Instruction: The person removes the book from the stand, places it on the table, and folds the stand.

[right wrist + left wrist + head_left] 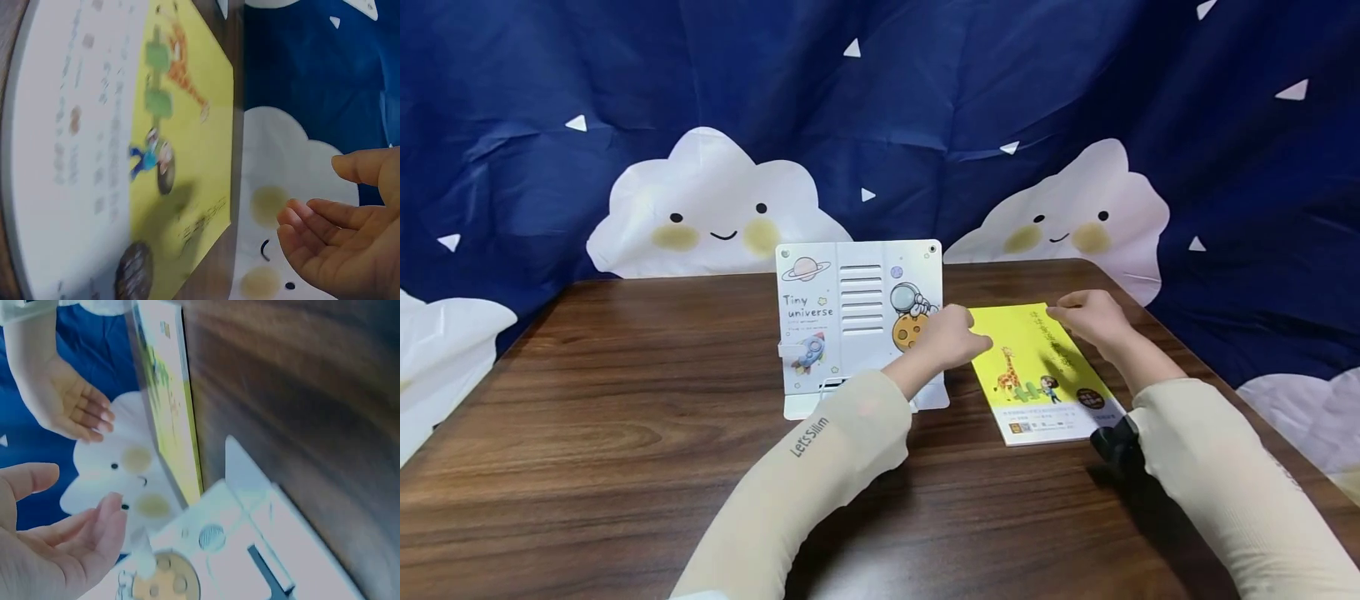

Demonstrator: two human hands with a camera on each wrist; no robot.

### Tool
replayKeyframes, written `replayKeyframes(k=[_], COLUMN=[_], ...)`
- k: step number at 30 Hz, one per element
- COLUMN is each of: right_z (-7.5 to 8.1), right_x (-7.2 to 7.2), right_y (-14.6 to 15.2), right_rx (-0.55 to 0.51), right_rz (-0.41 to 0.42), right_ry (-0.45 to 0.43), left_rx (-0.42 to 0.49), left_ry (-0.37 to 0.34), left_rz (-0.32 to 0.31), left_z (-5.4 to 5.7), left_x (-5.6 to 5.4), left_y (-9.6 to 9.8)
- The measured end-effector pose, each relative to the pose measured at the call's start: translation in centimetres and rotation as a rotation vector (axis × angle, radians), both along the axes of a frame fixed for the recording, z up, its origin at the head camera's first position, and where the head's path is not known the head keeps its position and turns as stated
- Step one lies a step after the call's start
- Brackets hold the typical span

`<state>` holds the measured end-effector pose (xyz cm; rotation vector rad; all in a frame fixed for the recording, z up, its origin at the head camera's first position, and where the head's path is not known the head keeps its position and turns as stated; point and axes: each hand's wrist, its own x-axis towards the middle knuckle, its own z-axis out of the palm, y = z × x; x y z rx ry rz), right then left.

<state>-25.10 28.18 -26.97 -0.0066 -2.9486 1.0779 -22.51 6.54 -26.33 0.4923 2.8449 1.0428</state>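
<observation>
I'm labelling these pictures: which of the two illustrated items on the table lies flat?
The yellow-covered book lies flat on the table; the white "Tiny universe" stand beside it stands upright.

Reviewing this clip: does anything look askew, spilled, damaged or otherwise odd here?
Nothing really stands out. The yellow book lies flat and closed, the white stand stands up beside it, and no spill or damage shows on the table. The blue backdrop is creased, but that looks ordinary for hanging cloth.

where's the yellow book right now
In the head view, the book lies flat on the table, right of centre, just right of the stand.
</observation>
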Motion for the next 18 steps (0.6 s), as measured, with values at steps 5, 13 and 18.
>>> replayKeyframes(k=[5, 13, 18], right_z=[0.8, 1.1, 1.6], right_x=[0.2, 0.0, -0.1], right_y=[-1.5, -3.2, -4.6], right_rx=[-0.003, -0.05, -0.048], right_rz=[0.027, 0.077, 0.112], right_ry=[0.022, 0.044, 0.069], left_rx=[-0.006, 0.059, 0.072], left_ry=[0.02, 0.004, 0.0], left_rz=[0.009, -0.001, 0.025], left_z=[0.5, 1.8, 2.4], left_x=[-0.4, -0.2, -0.3], left_y=[-1.5, -3.9, -5.5])
